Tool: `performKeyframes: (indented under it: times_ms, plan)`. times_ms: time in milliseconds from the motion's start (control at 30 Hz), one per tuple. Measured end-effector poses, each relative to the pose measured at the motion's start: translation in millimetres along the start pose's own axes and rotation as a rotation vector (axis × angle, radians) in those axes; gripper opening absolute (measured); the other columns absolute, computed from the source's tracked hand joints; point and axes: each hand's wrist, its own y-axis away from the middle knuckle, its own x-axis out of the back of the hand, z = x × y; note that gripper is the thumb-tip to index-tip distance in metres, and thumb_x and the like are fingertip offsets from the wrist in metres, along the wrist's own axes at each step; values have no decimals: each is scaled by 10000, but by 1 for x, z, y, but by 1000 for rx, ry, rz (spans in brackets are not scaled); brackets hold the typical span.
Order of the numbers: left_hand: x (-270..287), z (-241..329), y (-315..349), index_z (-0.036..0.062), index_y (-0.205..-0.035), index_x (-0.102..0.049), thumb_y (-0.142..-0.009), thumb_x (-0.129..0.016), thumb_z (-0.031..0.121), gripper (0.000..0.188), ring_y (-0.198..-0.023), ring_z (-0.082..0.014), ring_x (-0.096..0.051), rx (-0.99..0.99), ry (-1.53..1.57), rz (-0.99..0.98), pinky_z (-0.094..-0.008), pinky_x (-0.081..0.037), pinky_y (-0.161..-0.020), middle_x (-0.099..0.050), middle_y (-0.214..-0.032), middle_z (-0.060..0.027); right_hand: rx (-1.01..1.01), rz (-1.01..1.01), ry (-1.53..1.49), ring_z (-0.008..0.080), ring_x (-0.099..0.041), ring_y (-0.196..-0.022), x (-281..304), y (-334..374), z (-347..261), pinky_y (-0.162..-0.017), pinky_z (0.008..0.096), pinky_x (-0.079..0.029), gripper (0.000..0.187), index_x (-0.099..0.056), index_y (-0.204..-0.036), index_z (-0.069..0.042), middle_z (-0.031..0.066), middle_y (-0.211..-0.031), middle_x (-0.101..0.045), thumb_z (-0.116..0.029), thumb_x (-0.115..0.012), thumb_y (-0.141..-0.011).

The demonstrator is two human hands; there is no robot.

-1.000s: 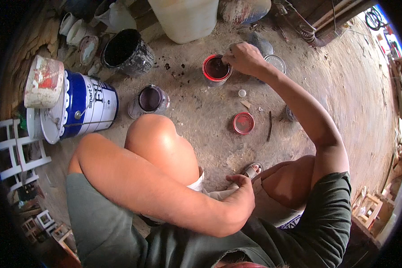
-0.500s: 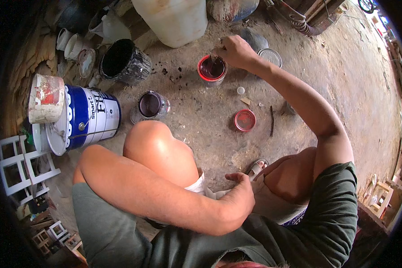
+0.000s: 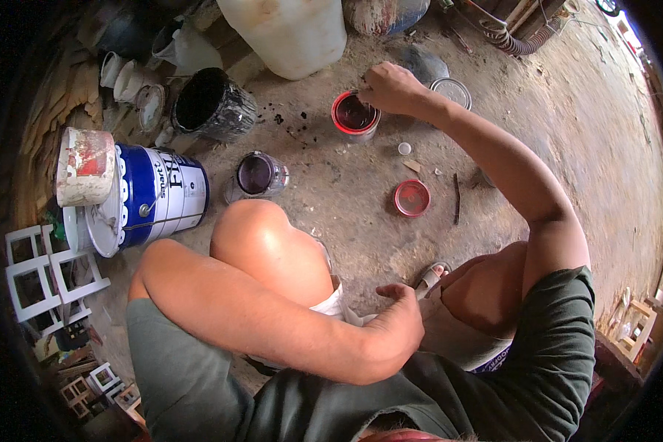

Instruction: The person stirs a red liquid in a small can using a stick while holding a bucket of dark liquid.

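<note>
The gritty, spattered floor holds buckets at left. The right hand is at a red-rimmed can; its grip, like the left hand's, I cannot tell.

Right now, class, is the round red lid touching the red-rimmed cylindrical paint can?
Apart: the head view plainly shows dusty brown floor between the round red lid and the red-rimmed paint can.

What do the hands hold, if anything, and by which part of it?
The right hand, at the red-rimmed can: cannot be told, its grip is too unclear. The left hand shows nothing held.
</note>
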Motion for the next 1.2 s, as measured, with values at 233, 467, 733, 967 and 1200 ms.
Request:
performKeyframes:
  times_ms: [233, 467, 733, 967, 1200]
  plan:
    - [-2, -1, 2, 52, -1036, -717, -874, -549, 193, 272, -884, -265, -637, 30, 7, 48, -457, -467, -763, -697, -974, -100, -91, -34, -41, 422, -659, -947, 0, -3, 4, -843, 480, -539, 352, -706, -937, -20, 260, -955, -679, -337, -588, -838]
    - [-3, 0, -6, 69, -1114, -715, -858, -602, 230, 323, -899, -314, -627, -2, 1, -39, -511, -483, -712, -687, -1057, -127, -137, -51, -109, 427, -653, -964, 8, -4, -3, -861, 485, -531, 373, -698, -916, 9, 272, -977, -671, -336, -584, -835]
    - [-3, -3, -5, 80, -1116, -718, -864, -591, 232, 320, -911, -310, -628, -2, 10, 4, -514, -482, -713, -691, -1057, -115, -114, -7, -77, 427, -650, -964, 2, -3, 8, -862, 482, -530, 344, -694, -913, 7, 251, -955, -675, -306, -565, -854]
    - [-5, 0, -5, 76, -1109, -720, -876, -568, 203, 306, -898, -312, -627, 25, 13, 5, -513, -483, -707, -693, -1052, -112, -10, -64, -10, 428, -650, -953, 6, -6, -5, -864, 476, -528, 325, -697, -914, -6, 258, -957, -673, -302, -577, -851]
    - [-5, -1, -5, 46, -1099, -717, -876, -557, 189, 309, -871, -315, -625, 32, -4, 31, -510, -485, -695, -691, -1032, -140, -79, -86, -13, 420, -653, -952, -5, -8, 10, -872, 477, -526, 336, -700, -925, -12, 263, -932, -671, -319, -597, -836]
